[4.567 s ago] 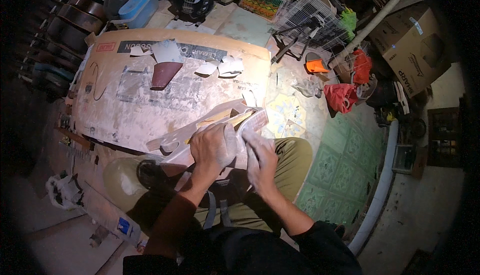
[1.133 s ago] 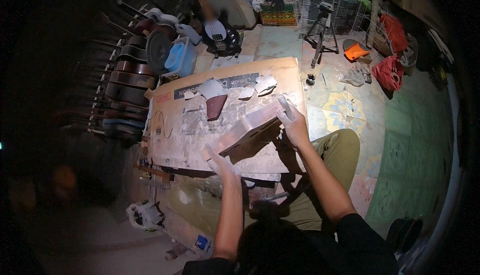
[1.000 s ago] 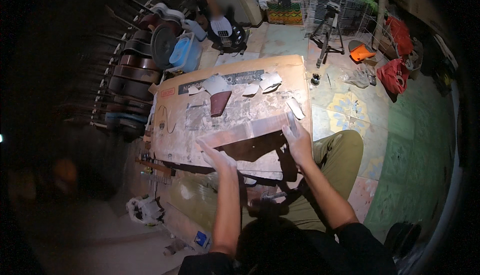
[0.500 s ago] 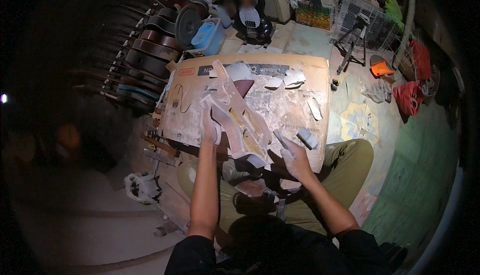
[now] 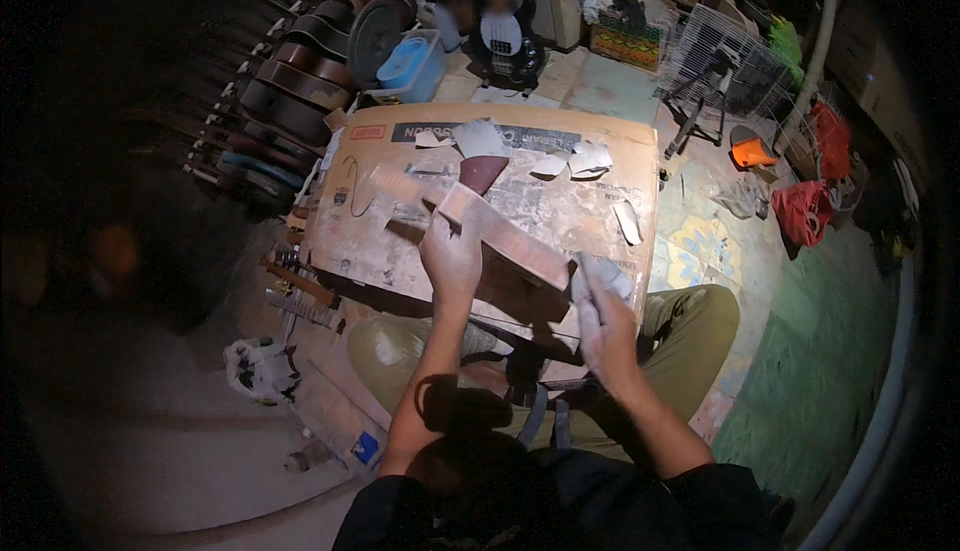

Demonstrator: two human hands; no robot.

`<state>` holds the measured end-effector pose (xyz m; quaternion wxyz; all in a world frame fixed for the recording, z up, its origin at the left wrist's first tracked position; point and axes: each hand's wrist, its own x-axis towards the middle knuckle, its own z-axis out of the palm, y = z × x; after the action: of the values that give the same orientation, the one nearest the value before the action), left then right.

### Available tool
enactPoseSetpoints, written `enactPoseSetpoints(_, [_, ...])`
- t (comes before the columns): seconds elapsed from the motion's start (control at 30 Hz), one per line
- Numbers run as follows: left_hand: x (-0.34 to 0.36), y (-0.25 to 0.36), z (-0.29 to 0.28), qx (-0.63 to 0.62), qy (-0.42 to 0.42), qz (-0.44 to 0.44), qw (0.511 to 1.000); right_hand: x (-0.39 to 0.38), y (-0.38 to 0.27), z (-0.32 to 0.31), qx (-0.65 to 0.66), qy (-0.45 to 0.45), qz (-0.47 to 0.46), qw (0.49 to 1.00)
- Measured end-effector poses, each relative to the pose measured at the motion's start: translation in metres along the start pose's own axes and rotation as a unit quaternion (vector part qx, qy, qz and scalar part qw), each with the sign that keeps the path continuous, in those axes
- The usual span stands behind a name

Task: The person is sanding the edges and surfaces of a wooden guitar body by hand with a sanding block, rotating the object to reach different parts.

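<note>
An unfinished wooden electric guitar (image 5: 515,243) is tilted up on its edge above the cardboard, with its narrow side towards me. Its neck points to the far left and looks blurred. My left hand (image 5: 455,259) is closed around the near part of the body, by the neck end. Dust whitens the fingers of both hands. My right hand (image 5: 606,329) is closed on a grey piece of sandpaper (image 5: 582,269), beside the right end of the body. A grey block (image 5: 618,281) lies partly hidden behind this hand.
A large cardboard sheet (image 5: 390,246) is the work surface before my crossed legs. Torn sandpaper pieces (image 5: 590,158) and a dark red piece (image 5: 482,173) lie on it. Guitars (image 5: 290,96) hang in a row at left. Beyond stand a black bass guitar (image 5: 507,51) and blue tub (image 5: 405,66).
The guitar has turned from lying face up to standing on its edge, its neck swinging left. My left hand has shifted right with it, and my right hand has moved slightly right.
</note>
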<state>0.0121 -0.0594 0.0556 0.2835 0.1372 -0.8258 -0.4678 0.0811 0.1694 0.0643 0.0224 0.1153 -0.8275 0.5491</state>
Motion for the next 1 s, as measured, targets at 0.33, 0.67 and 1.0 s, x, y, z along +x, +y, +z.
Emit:
enactPoseSetpoints(0.33, [-0.036, 0.045, -0.021, 0.006, -0.342, 0.032, 0.939, 0.021, 0.021, 0.000, -0.195, -0.088, 0.047, 0.976])
enactPoseSetpoints(0.67, [-0.052, 0.080, 0.017, 0.078, -0.280, 0.037, 0.956, 0.007, 0.011, -0.001, -0.027, -0.069, 0.053, 0.996])
enactPoseSetpoints(1.0, [-0.061, 0.073, 0.014, 0.076, -0.266, 0.008, 0.961, 0.002, 0.004, -0.012, 0.108, -0.066, -0.002, 0.992])
